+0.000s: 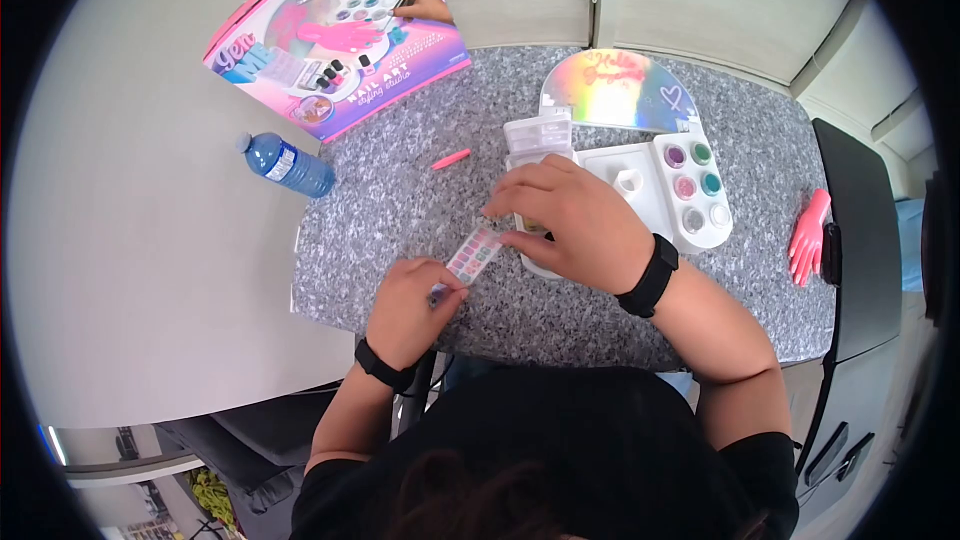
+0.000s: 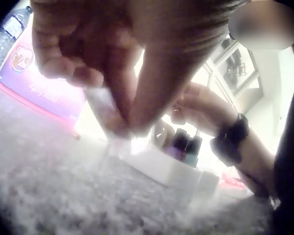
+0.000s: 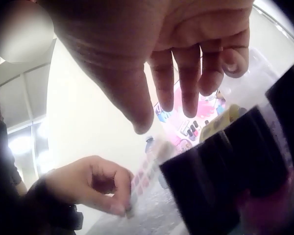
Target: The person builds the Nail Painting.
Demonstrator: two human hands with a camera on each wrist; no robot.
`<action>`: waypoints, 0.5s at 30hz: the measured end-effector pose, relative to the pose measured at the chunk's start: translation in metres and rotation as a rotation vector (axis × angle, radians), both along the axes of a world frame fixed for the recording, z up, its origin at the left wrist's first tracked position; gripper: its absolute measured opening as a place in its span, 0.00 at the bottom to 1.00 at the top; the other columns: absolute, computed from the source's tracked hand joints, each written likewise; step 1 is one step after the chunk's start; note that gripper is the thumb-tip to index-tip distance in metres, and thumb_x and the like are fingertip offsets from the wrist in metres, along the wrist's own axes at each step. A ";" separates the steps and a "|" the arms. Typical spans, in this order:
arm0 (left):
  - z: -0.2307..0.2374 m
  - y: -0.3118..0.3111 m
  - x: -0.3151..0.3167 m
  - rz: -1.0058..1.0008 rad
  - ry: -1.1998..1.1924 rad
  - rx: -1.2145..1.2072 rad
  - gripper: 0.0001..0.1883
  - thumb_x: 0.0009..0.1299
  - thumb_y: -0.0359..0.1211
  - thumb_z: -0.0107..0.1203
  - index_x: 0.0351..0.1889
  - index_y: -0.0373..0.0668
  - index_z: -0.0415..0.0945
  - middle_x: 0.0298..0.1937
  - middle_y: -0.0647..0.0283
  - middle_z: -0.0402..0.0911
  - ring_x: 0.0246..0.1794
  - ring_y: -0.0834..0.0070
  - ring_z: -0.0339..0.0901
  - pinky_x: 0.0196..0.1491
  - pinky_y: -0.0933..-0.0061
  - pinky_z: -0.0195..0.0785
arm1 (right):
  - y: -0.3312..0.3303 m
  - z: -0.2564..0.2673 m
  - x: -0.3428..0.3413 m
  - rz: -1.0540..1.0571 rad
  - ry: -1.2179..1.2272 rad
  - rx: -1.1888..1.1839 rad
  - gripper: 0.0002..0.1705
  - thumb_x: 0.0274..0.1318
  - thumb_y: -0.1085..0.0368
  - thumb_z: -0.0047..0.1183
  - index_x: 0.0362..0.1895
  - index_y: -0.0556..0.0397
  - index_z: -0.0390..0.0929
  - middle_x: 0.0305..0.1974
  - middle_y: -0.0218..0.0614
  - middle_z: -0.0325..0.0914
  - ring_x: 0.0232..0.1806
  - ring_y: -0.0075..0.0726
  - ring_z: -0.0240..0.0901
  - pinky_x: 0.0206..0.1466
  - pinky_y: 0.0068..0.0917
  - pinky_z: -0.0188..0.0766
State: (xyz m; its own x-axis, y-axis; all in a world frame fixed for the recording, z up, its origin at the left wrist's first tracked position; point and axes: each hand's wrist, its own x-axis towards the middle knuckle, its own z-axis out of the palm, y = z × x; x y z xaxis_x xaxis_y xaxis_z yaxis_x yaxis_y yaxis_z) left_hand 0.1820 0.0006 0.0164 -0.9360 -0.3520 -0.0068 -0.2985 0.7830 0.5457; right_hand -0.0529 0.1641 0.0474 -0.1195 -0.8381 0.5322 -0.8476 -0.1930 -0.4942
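Note:
A small sheet with rows of pink, purple and green pieces (image 1: 475,253) slants over the table. Its lower end is pinched between thumb and fingers of my left hand (image 1: 412,308), also in the right wrist view with the sheet (image 3: 143,177). My right hand (image 1: 578,220) hovers by the sheet's upper end, beside the white tray. In the right wrist view the right hand (image 3: 159,54) has its thumb and fingers apart, nothing between them. The left wrist view shows the left hand (image 2: 120,58) close up, its held item blurred.
A white tray (image 1: 645,208) with several coloured pots and a shiny backboard (image 1: 610,90) stands right of the sheet. A pink stick (image 1: 451,159), water bottle (image 1: 290,166) and nail art box (image 1: 350,40) are left. A pink model hand (image 1: 809,238) lies far right. Black bottle caps (image 3: 225,166) loom close.

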 end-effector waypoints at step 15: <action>0.041 0.002 -0.058 0.004 0.527 -0.268 0.07 0.63 0.29 0.75 0.39 0.46 0.90 0.62 0.57 0.90 0.57 0.55 0.84 0.63 0.57 0.73 | 0.007 0.024 -0.035 -0.300 0.036 -0.223 0.06 0.62 0.67 0.69 0.43 0.47 0.91 0.37 0.34 0.87 0.40 0.48 0.80 0.44 0.41 0.78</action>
